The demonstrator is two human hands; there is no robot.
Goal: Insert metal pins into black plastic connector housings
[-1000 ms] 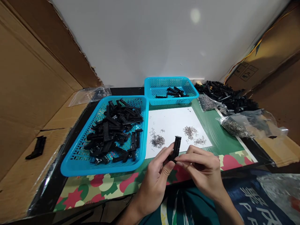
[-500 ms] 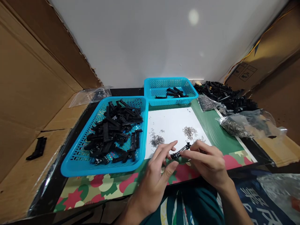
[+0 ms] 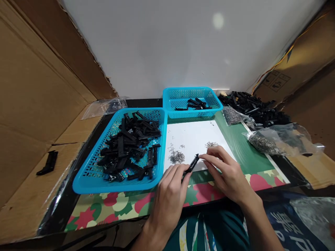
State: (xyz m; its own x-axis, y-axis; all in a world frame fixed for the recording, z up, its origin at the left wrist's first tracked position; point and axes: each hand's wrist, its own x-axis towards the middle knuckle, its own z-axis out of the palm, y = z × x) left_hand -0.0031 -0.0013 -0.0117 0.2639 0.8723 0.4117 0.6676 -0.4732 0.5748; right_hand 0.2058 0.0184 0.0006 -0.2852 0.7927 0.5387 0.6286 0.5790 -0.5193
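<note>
Black part (image 3: 193, 164), pinched at its near end by the left hand (image 3: 170, 191), needs steadying against the right hand (image 3: 227, 171), fingertips nearly closed, hold unclear.

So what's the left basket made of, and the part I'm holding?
Left basket: looks like glossy blue plastic, judging by its rounded, perforated form. Held part: probably black plastic, given its dark, slight sheen, though painted metal can't be ruled out.

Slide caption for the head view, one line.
Left hand holds a slim black part, right hand near its far end; small metal pieces on white paper.
</note>
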